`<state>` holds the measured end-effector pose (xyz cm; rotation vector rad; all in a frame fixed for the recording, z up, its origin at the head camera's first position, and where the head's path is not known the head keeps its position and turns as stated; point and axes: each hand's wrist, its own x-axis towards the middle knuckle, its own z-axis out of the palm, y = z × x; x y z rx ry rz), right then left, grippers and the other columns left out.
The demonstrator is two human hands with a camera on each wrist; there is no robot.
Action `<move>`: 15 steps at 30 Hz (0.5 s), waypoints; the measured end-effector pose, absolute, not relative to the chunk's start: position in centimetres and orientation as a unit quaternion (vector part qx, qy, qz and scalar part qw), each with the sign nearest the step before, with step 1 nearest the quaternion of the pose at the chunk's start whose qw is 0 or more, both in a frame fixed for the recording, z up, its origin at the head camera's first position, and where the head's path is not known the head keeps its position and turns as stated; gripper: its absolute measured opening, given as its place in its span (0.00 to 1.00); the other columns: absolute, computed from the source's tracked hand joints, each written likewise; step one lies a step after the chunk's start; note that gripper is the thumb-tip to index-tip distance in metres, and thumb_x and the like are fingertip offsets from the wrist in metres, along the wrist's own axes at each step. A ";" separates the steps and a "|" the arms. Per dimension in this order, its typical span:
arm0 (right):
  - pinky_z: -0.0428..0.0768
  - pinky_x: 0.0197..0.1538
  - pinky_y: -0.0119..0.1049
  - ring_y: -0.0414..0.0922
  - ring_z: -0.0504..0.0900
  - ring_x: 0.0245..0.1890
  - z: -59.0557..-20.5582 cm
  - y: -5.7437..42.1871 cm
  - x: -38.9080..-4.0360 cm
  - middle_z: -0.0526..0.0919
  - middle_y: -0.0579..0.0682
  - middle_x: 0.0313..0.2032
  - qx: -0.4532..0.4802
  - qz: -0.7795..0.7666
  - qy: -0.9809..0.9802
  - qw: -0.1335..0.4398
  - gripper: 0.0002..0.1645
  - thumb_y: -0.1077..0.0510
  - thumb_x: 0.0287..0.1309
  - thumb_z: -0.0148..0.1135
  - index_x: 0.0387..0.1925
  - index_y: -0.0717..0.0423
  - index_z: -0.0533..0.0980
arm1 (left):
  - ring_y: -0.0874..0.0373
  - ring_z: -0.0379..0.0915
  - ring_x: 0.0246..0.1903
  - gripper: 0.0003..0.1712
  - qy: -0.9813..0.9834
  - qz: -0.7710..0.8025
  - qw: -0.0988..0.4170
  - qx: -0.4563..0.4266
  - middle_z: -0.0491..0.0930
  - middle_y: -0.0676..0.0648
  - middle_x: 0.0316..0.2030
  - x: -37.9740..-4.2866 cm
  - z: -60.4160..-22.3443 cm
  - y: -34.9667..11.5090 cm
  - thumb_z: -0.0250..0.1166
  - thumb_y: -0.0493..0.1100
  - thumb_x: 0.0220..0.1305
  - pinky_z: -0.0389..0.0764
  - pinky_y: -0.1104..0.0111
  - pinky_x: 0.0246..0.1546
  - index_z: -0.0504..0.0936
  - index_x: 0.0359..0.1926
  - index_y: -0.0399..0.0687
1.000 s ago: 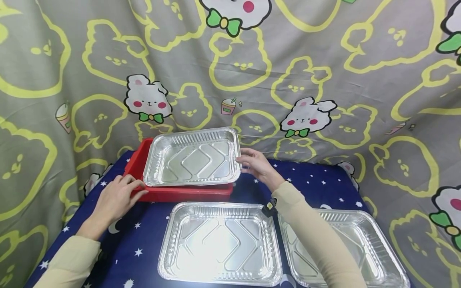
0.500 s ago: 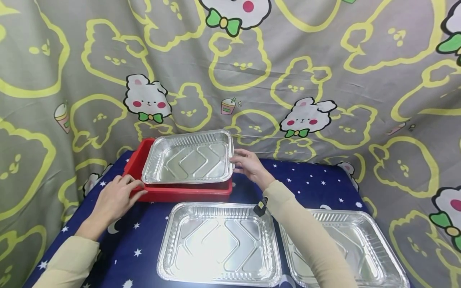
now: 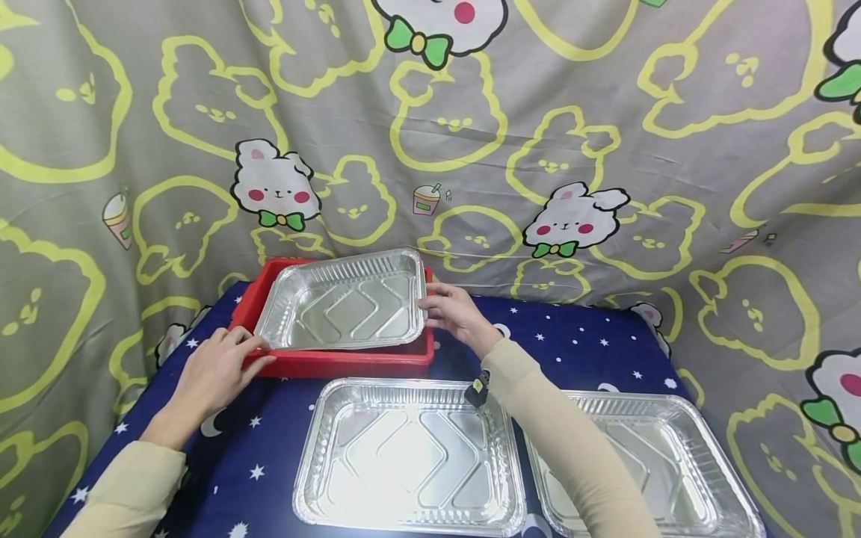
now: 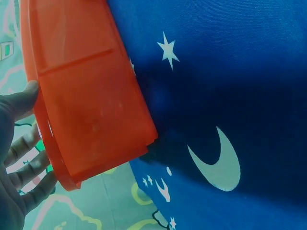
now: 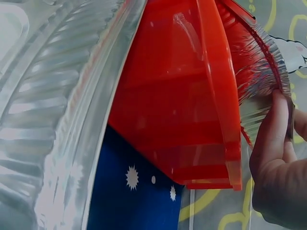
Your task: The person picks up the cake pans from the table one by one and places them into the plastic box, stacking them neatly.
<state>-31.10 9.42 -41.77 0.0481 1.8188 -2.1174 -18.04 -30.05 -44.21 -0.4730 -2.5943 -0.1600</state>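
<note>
1. Sinking leftward and lower than a second ago, the foil tray [image 3: 341,301] held by the right hand [image 3: 452,314] now sits mostly within the red bin [image 3: 336,361]; earlier it hung tilted above the bin with its right edge reaching past the bin's right wall.
2. Its near-left corner now rides over the bin's front rim beside the left hand [image 3: 217,371], and the tray remains slightly tilted rather than seated flat.
3. The right hand has followed the tray to the left; its thumb and fingers pinch the tray's right rim, as the right wrist view shows with fingers [image 5: 273,139] curled against the crinkled foil edge [image 5: 256,62].
4. The left hand has not shifted: it rests on the bin's front-left corner, fingers loosely bent over the rim, gripping it lightly.
5. Two more foil trays lie on the starry blue cloth [image 3: 578,336], a middle tray [image 3: 409,454] and a right tray [image 3: 679,463]; both are unmoved.
6. The right forearm covers part of the right tray, and the frame's bottom edge cuts off both near trays.
7. The bin's floor is hidden beneath the held tray.
</note>
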 end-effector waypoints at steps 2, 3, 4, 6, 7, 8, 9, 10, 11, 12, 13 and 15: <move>0.85 0.30 0.32 0.39 0.87 0.26 -41.8 9.2 -31.0 0.87 0.45 0.29 0.021 -0.747 0.641 0.174 0.30 0.72 0.63 0.62 0.67 0.63 0.72 | 0.45 0.74 0.35 0.11 -0.953 -0.058 0.243 -0.170 0.82 0.43 0.34 -18.0 -44.2 -30.0 0.79 0.47 0.57 0.78 0.52 0.33 0.89 0.39 0.50; 0.85 0.30 0.32 0.39 0.86 0.26 -41.8 9.1 -30.9 0.87 0.45 0.28 0.022 -0.748 0.640 0.174 0.30 0.72 0.63 0.62 0.67 0.63 0.72 | 0.45 0.74 0.35 0.11 -0.954 -0.057 0.241 -0.168 0.82 0.43 0.34 -18.0 -44.2 -30.0 0.79 0.47 0.57 0.79 0.52 0.33 0.89 0.39 0.50; 0.85 0.29 0.32 0.39 0.86 0.26 -41.8 8.9 -30.9 0.87 0.44 0.28 0.024 -0.747 0.641 0.175 0.29 0.72 0.63 0.62 0.66 0.63 0.73 | 0.44 0.74 0.35 0.11 -0.955 -0.056 0.239 -0.166 0.82 0.43 0.34 -18.0 -44.1 -30.0 0.79 0.47 0.57 0.79 0.52 0.34 0.89 0.39 0.50; 0.85 0.29 0.31 0.39 0.86 0.26 -41.8 8.7 -30.9 0.87 0.45 0.27 0.029 -0.747 0.641 0.177 0.29 0.73 0.63 0.62 0.66 0.63 0.73 | 0.44 0.74 0.36 0.11 -0.956 -0.056 0.237 -0.164 0.81 0.43 0.34 -17.9 -44.1 -30.0 0.79 0.47 0.57 0.79 0.52 0.34 0.89 0.39 0.50; 0.85 0.29 0.31 0.39 0.86 0.26 -41.9 8.5 -30.9 0.87 0.45 0.28 0.031 -0.746 0.641 0.179 0.29 0.73 0.64 0.62 0.66 0.64 0.73 | 0.44 0.74 0.36 0.11 -0.956 -0.056 0.236 -0.164 0.81 0.43 0.34 -17.9 -44.1 -30.0 0.79 0.47 0.57 0.79 0.52 0.34 0.89 0.39 0.50; 0.85 0.29 0.31 0.39 0.86 0.26 -41.9 8.4 -30.9 0.87 0.45 0.28 0.032 -0.745 0.641 0.181 0.29 0.73 0.64 0.62 0.66 0.64 0.73 | 0.44 0.74 0.36 0.11 -0.956 -0.055 0.237 -0.164 0.81 0.43 0.34 -17.9 -44.1 -30.1 0.79 0.47 0.57 0.79 0.52 0.34 0.89 0.38 0.50; 0.85 0.29 0.31 0.39 0.87 0.26 -42.0 8.3 -30.9 0.87 0.45 0.28 0.033 -0.745 0.641 0.183 0.29 0.73 0.64 0.62 0.66 0.64 0.73 | 0.44 0.74 0.36 0.11 -0.955 -0.055 0.238 -0.166 0.81 0.43 0.34 -18.0 -44.1 -30.1 0.79 0.47 0.57 0.79 0.52 0.33 0.89 0.38 0.51; 0.86 0.29 0.31 0.40 0.87 0.27 -42.0 8.2 -30.9 0.87 0.46 0.29 0.035 -0.744 0.642 0.184 0.30 0.73 0.63 0.63 0.67 0.64 0.73 | 0.44 0.74 0.36 0.11 -0.955 -0.055 0.239 -0.167 0.81 0.43 0.34 -18.0 -44.2 -30.1 0.80 0.47 0.56 0.79 0.52 0.33 0.89 0.38 0.50; 0.86 0.29 0.32 0.40 0.87 0.27 -42.0 8.1 -30.9 0.87 0.46 0.29 0.037 -0.743 0.642 0.185 0.30 0.73 0.63 0.63 0.67 0.64 0.73 | 0.44 0.74 0.36 0.11 -0.954 -0.055 0.240 -0.168 0.81 0.43 0.34 -18.0 -44.2 -30.1 0.80 0.47 0.56 0.79 0.52 0.33 0.89 0.38 0.50; 0.86 0.29 0.32 0.40 0.87 0.27 -42.0 8.0 -31.0 0.87 0.46 0.29 0.038 -0.743 0.642 0.186 0.30 0.73 0.63 0.63 0.67 0.64 0.72 | 0.44 0.74 0.36 0.11 -0.954 -0.055 0.241 -0.169 0.81 0.42 0.34 -18.0 -44.2 -30.1 0.80 0.47 0.56 0.79 0.52 0.33 0.89 0.38 0.50; 0.86 0.30 0.32 0.40 0.87 0.27 -42.0 7.9 -31.0 0.87 0.46 0.29 0.039 -0.742 0.643 0.187 0.31 0.73 0.63 0.63 0.67 0.64 0.72 | 0.43 0.74 0.36 0.12 -0.954 -0.056 0.241 -0.169 0.81 0.42 0.34 -18.1 -44.2 -30.2 0.80 0.47 0.56 0.79 0.51 0.33 0.89 0.38 0.50; 0.86 0.30 0.32 0.40 0.88 0.27 -42.0 7.8 -31.0 0.87 0.46 0.29 0.039 -0.738 0.646 0.189 0.31 0.72 0.63 0.64 0.68 0.65 0.72 | 0.43 0.74 0.36 0.12 -0.954 -0.056 0.240 -0.168 0.81 0.42 0.34 -18.1 -44.2 -30.2 0.80 0.48 0.56 0.79 0.51 0.34 0.89 0.38 0.50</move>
